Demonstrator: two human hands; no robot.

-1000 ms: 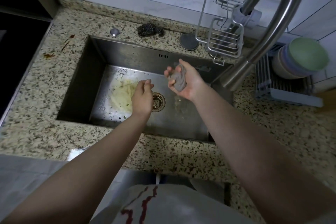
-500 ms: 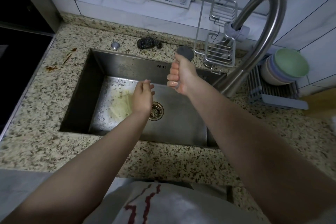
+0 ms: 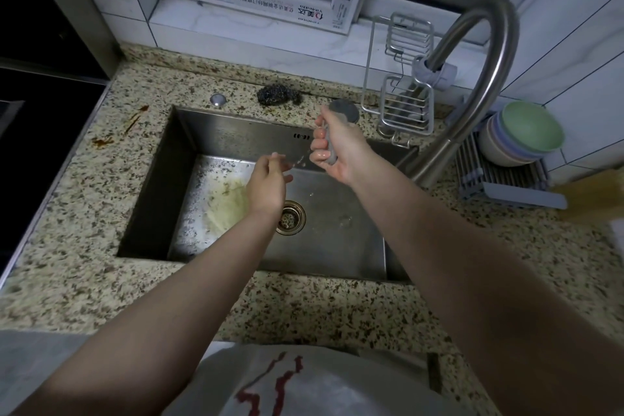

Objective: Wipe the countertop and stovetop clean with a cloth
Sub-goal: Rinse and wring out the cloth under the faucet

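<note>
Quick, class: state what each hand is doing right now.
Left hand: open, fingers loosely curled, holding nothing, over the sink.
Right hand: closed, squeezing the grey cloth.

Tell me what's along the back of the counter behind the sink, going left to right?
Brown stains → small round metal cap → dark steel scrubber → wire rack → faucet → stacked bowls.

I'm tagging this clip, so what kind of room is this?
Most likely a home kitchen: a steel sink set in a speckled stone countertop, a curved faucet, and stacked bowls on a rack.
</note>
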